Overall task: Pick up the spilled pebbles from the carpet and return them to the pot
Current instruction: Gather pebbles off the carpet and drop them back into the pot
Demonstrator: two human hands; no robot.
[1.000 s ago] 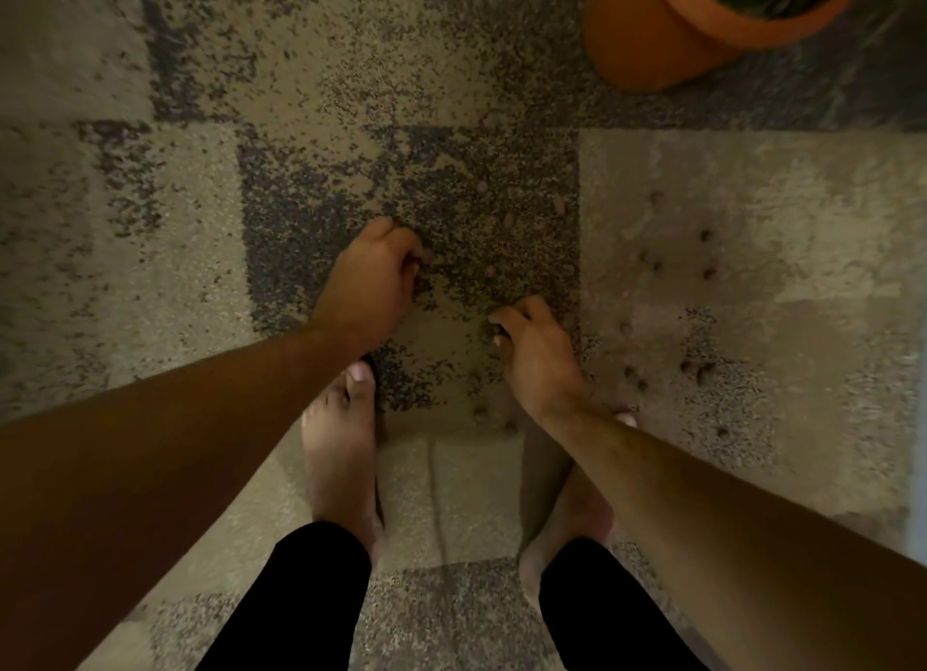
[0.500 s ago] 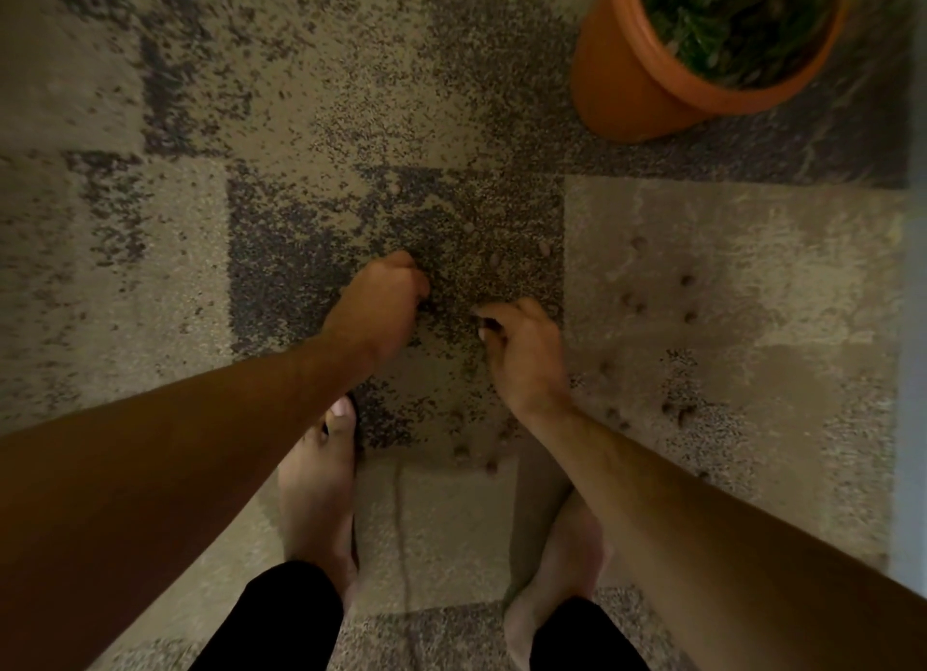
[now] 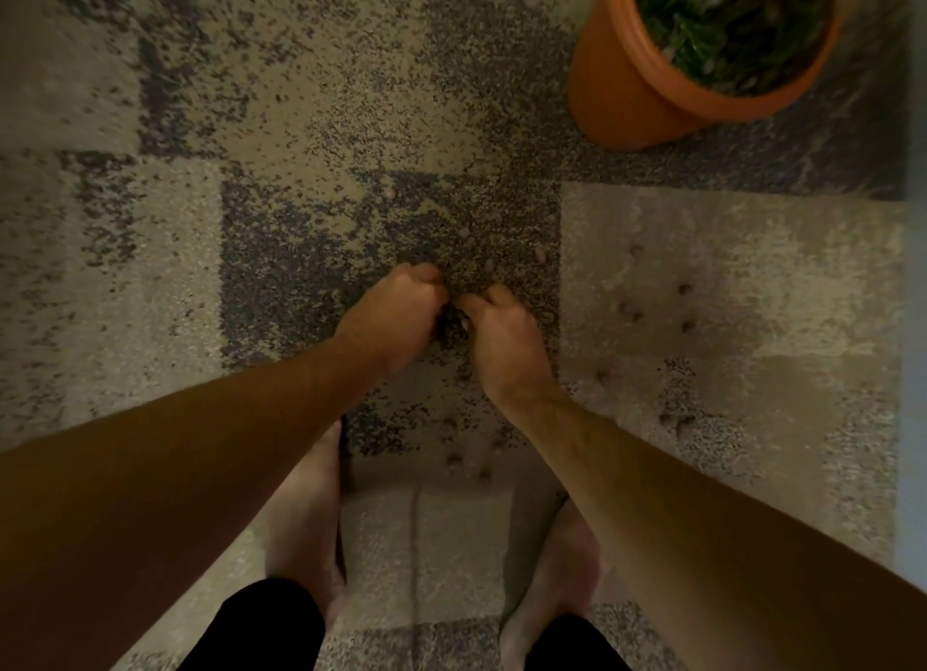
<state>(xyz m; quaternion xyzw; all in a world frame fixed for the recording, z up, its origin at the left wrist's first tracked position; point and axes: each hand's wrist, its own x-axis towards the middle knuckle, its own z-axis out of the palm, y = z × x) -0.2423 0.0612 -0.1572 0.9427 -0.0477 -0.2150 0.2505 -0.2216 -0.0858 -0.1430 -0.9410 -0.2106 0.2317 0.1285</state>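
Note:
Small brownish pebbles lie scattered on the patchy carpet [image 3: 281,249]: a few on the dark patch [image 3: 541,254], several on the pale patch to the right [image 3: 684,289], some near my feet [image 3: 454,460]. The orange pot [image 3: 617,93] with a green plant stands upright at the top right. My left hand [image 3: 396,314] is curled into a fist low over the dark patch, its contents hidden. My right hand [image 3: 506,339] is beside it, thumb and fingers pinched together and almost touching the left hand's fingers; whether they hold a pebble is hidden.
My bare feet, the left [image 3: 306,510] and the right [image 3: 567,570], stand on the carpet just below the hands. A pale vertical strip [image 3: 913,419] runs down the right edge. The carpet stretches away to the left and the top.
Both hands have moved forward across the dark patch and come together. The left hand has closed from fingertips on the carpet into a fist. More of the pot shows as the view tilts up.

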